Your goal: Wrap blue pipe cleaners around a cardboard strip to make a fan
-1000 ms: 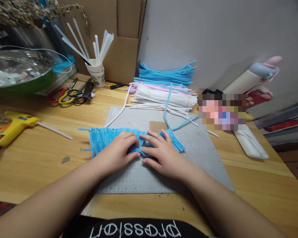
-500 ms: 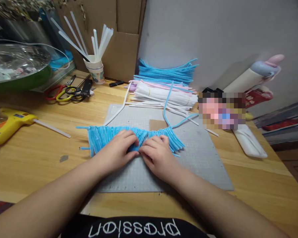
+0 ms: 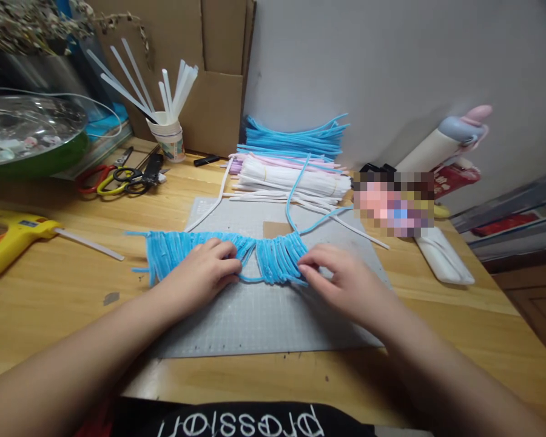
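A woven strip of blue pipe cleaners (image 3: 279, 261) lies across the grey cutting mat (image 3: 264, 321), with a gap between its strands near the middle. My left hand (image 3: 204, 270) rests over the part left of the gap, its fingers curled on the strands. At the strip's right end, my right hand (image 3: 346, 279) has thumb and forefinger pinched on the outer strands. A loose blue pipe cleaner (image 3: 292, 200) bends up from the strip's far edge. Just beyond that edge lies a small brown cardboard piece (image 3: 276, 229).
Bundles of blue (image 3: 295, 136) and white pipe cleaners (image 3: 291, 179) lie by the wall. On the left are a yellow glue gun (image 3: 25, 233), scissors (image 3: 134, 176) and a paper cup (image 3: 168, 136) of glue sticks. A white packet (image 3: 443, 255) and a bottle (image 3: 430, 149) are on the right.
My right hand has moved right, from beside my left hand to the strip's right end. The gap in the strands shows wider, and the view has shifted slightly.
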Motion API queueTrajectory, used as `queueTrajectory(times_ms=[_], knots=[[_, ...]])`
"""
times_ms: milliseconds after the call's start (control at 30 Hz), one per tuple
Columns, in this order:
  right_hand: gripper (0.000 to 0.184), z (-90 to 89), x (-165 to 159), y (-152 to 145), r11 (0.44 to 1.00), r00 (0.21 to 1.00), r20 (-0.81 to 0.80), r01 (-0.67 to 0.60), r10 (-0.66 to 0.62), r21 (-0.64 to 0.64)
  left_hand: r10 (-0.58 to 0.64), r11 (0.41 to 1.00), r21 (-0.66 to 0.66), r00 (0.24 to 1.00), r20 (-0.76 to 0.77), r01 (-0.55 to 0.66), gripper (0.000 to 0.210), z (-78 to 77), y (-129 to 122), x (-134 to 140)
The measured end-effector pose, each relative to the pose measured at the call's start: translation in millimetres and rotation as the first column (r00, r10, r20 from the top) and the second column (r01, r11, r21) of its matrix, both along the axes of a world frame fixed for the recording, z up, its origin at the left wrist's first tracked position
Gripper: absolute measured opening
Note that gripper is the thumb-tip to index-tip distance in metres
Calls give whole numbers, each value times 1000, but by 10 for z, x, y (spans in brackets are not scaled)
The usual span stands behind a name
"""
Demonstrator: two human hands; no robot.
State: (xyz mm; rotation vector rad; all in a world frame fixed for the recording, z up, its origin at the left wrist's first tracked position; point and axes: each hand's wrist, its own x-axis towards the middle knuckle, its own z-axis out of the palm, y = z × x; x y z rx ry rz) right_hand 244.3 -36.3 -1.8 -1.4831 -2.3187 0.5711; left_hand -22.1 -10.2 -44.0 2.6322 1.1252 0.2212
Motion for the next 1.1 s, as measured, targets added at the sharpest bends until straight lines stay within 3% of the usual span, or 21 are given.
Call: queueTrajectory(times_ms=[100, 267, 400, 500, 633, 833, 1000, 1100], knots=[[13, -148, -25, -88, 994, 993, 106, 64, -54, -91, 26, 999, -17, 998, -59, -28, 10, 72, 5, -19], [11, -370, -145, -128, 999, 997, 81, -2, 5, -35, 138, 989, 45, 990, 19, -139, 26, 201, -63, 283], [17, -495, -163, -100, 998, 998, 44, -42, 44, -46, 31, 999, 16, 997, 69, -32, 30, 91, -117, 586], [23, -546, -149, -88, 995, 998, 10, -58, 59, -76, 62, 997, 46, 995, 82, -66, 24, -37, -130, 662], [31, -510, -140, -53, 968, 995, -73, -81, 65, -238, 46, 996, 70, 996, 76, -52, 12, -72, -109, 589], [47, -353, -177, 12, 884, 983, -118, -178, 141, -432, -130, 991, -16, 986, 104, 132, 9, 7, -6, 340], [48, -212, -178, 8, 900, 984, 34, -146, 175, -412, -183, 979, -66, 976, 116, 191, 12, 27, 78, 207], [40, -135, -232, -24, 938, 956, 229, -102, 185, -331, -158, 980, -102, 979, 127, 171, 22, 15, 80, 176]])
